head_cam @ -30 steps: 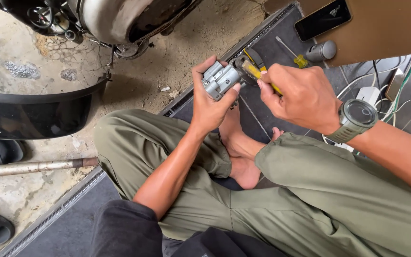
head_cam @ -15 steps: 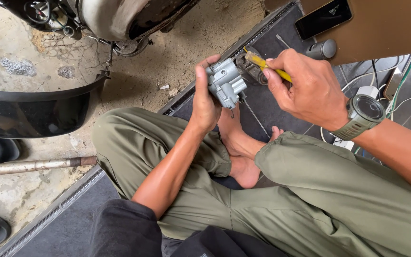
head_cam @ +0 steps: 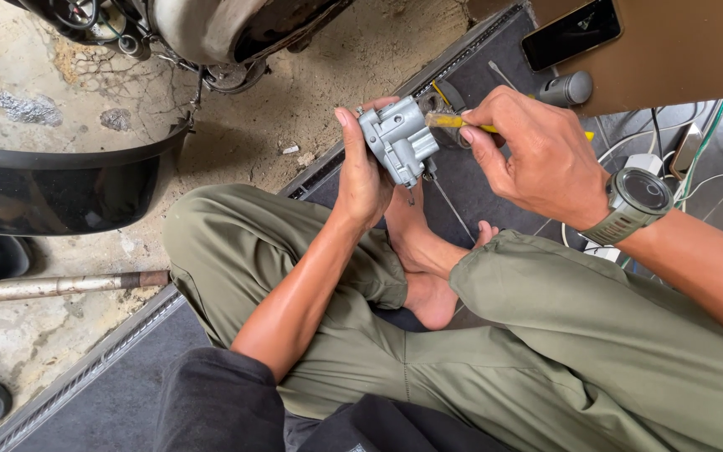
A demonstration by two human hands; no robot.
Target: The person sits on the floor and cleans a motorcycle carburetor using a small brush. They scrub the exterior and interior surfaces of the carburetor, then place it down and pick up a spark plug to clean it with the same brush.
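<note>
My left hand (head_cam: pixel 360 172) grips a small grey cast-metal engine part (head_cam: pixel 397 141), holding it up above my crossed legs. My right hand (head_cam: pixel 537 155), with a wristwatch (head_cam: pixel 634 203) on it, holds a yellow-handled screwdriver (head_cam: pixel 462 124). The screwdriver's end sits against the right side of the metal part. I sit cross-legged in olive trousers on a dark mat (head_cam: pixel 85 402), bare feet under the hands.
A motorbike's underside (head_cam: pixel 211 33) stands at the top left above dirty concrete. A black curved panel (head_cam: pixel 52 188) and a metal rod (head_cam: pixel 52 286) lie at left. A phone (head_cam: pixel 571 33) rests on a brown box, with a grey cylindrical tool (head_cam: pixel 564 88) and cables (head_cam: pixel 696 159) at right.
My left hand has turned the metal part and raised it slightly. My right hand has shifted the screwdriver from lying across the part to pointing into its right side.
</note>
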